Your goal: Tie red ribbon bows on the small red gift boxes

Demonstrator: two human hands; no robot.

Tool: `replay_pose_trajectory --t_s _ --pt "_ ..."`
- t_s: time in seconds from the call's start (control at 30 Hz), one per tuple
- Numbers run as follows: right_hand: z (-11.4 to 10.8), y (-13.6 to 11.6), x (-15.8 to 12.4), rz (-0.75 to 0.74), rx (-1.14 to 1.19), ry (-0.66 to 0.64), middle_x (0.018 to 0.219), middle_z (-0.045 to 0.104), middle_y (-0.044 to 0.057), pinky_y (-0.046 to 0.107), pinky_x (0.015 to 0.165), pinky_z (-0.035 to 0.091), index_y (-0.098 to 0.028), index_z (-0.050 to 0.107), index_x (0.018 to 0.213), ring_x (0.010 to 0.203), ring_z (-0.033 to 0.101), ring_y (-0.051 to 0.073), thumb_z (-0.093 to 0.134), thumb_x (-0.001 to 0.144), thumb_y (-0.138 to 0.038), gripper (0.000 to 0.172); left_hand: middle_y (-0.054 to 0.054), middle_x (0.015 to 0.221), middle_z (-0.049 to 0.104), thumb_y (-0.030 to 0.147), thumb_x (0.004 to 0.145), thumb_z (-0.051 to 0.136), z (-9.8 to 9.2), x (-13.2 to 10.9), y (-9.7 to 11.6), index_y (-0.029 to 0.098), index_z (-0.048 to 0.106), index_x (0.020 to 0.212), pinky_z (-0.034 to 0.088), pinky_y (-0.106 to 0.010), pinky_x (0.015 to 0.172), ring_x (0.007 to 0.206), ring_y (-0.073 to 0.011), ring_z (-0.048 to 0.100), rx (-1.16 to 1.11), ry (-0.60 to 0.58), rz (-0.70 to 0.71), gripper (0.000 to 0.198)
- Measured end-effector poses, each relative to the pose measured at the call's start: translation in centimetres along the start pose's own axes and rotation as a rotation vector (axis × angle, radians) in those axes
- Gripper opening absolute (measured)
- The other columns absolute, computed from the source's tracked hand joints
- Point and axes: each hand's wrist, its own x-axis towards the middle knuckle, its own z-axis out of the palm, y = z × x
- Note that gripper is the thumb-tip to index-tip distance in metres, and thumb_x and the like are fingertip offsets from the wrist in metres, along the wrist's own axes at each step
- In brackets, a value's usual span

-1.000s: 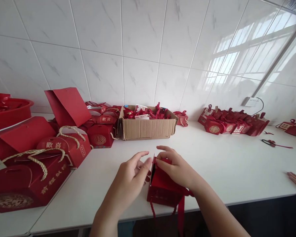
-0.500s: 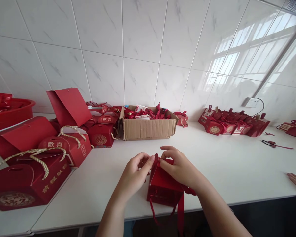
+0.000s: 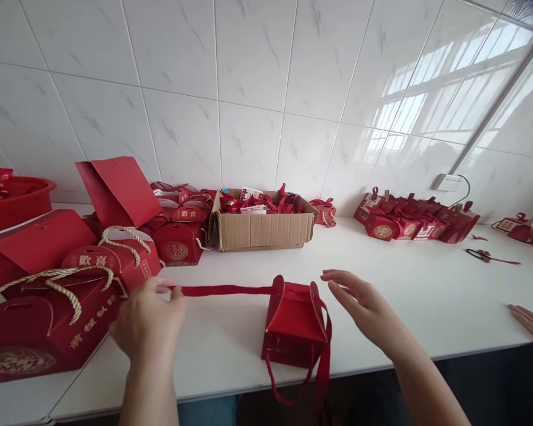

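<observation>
A small red gift box (image 3: 295, 331) stands near the table's front edge, with a twisted red cord handle (image 3: 288, 393) hanging from its front. A red ribbon (image 3: 226, 290) runs from the box's top left flap out to the left, stretched nearly level. My left hand (image 3: 153, 316) pinches that ribbon's end, beside the larger red boxes. The ribbon's other end drops down the box's right side past the table edge. To the right of the box, my right hand (image 3: 359, 302) hovers with its fingers extended, holding nothing.
Larger red boxes with rope handles (image 3: 48, 331) crowd the left. Behind stands a cardboard box (image 3: 266, 231) of ribbons and tags. Several finished small boxes (image 3: 417, 222) line the back right, near scissors (image 3: 484, 255). Another person's hand (image 3: 530, 322) rests at the right edge.
My left hand has moved far left, drawing the ribbon out through the box's top. My right hand has come off the box and shifted right, its fingers now straight.
</observation>
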Motion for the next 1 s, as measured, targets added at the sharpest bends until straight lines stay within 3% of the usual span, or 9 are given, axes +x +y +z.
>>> replay_pose_trajectory --t_s 0.07,0.13,0.2,0.3,0.4,0.5,0.6,0.77,1.0 --pt "0.2 0.8 -0.7 0.018 0.076 -0.092 0.121 0.06 0.01 0.041 0.097 0.043 -0.023 0.059 0.112 0.114 0.054 0.025 0.045 0.087 -0.052 0.041 -0.019 0.116 0.057 0.031 0.076 0.052 -0.1 -0.3 0.3 0.018 0.06 0.095 0.036 -0.058 0.083 0.111 -0.0434 0.047 -0.071 0.199 0.063 0.025" --pt "0.8 1.3 -1.2 0.029 0.17 -0.16 0.119 0.061 0.01 0.038 0.092 0.047 -0.022 0.055 0.116 0.108 0.059 0.024 0.047 0.087 -0.052 0.043 -0.014 0.114 0.059 0.032 0.078 0.051 0.4 -1.3 1.6 0.019 0.058 0.096 0.037 -0.05 0.092 0.113 -0.0353 0.049 -0.293 0.158 0.216 0.023" --pt "1.4 1.6 -1.4 0.054 0.237 -0.168 0.118 0.06 0.01 0.035 0.084 0.05 -0.021 0.053 0.115 0.097 0.062 0.022 0.048 0.085 -0.054 0.044 -0.009 0.103 0.062 0.04 0.082 0.049 1.2 -2.8 3.1 0.021 0.056 0.092 0.042 -0.038 0.089 0.102 -0.0262 0.056 -0.518 -0.189 0.363 0.023" --pt "2.0 2.0 -1.6 0.117 0.257 -0.136 0.108 0.06 0.009 0.03 0.066 0.049 -0.019 0.053 0.103 0.077 0.062 0.018 0.05 0.082 -0.059 0.045 -0.004 0.091 0.063 0.051 0.084 0.045 2.1 -4.9 4.8 0.021 0.055 0.086 0.046 -0.03 0.075 0.086 -0.0206 0.06 -0.6 -0.711 0.41 0.032" --pt "1.9 2.0 -1.7 0.147 0.236 -0.18 0.079 0.059 0.003 0.026 0.056 0.041 -0.019 0.052 0.089 0.061 0.053 0.013 0.047 0.082 -0.063 0.044 0.0 0.076 0.059 0.058 0.083 0.042 2.3 -5.8 5.3 0.021 0.053 0.08 0.043 -0.025 0.064 0.07 -0.017 0.056 -0.568 -0.901 0.401 0.039" --pt "1.5 1.6 -1.7 0.14 0.192 -0.243 0.061 0.047 -0.002 0.025 0.053 0.035 -0.019 0.051 0.073 0.057 0.042 0.012 0.044 0.083 -0.062 0.045 0.002 0.065 0.051 0.059 0.082 0.044 2.1 -5.7 5.3 0.019 0.052 0.069 0.038 -0.024 0.06 0.063 -0.0147 0.048 -0.543 -0.919 0.426 0.042" --pt "0.9 1.7 -1.4 0.131 0.181 -0.237 0.061 0.042 -0.002 0.025 0.053 0.031 -0.018 0.05 0.065 0.058 0.037 0.011 0.046 0.082 -0.063 0.048 0.002 0.062 0.046 0.055 0.081 0.047 1.9 -5.3 5.2 0.018 0.048 0.061 0.036 -0.024 0.061 0.063 -0.0142 0.044 -0.582 -0.893 0.454 0.042" --pt "-0.4 2.9 -0.8 0.144 0.151 -0.18 0.062 0.037 -0.003 0.026 0.056 0.028 -0.018 0.051 0.063 0.06 0.034 0.012 0.05 0.08 -0.06 0.045 0.003 0.062 0.042 0.051 0.079 0.054 2.4 -4.9 4.9 0.019 0.045 0.059 0.034 -0.024 0.062 0.063 -0.0137 0.041 -0.599 -0.842 0.445 0.038" --pt "-0.8 3.9 -0.6 0.161 0.086 -0.25 0.061 0.034 -0.002 0.028 0.054 0.023 -0.02 0.055 0.066 0.056 0.031 0.013 0.048 0.079 -0.063 0.046 0.004 0.06 0.038 0.055 0.074 0.056 2.8 -4.5 4.4 0.018 0.044 0.058 0.031 -0.024 0.059 0.061 -0.0129 0.037 -0.544 -0.865 0.387 0.042"
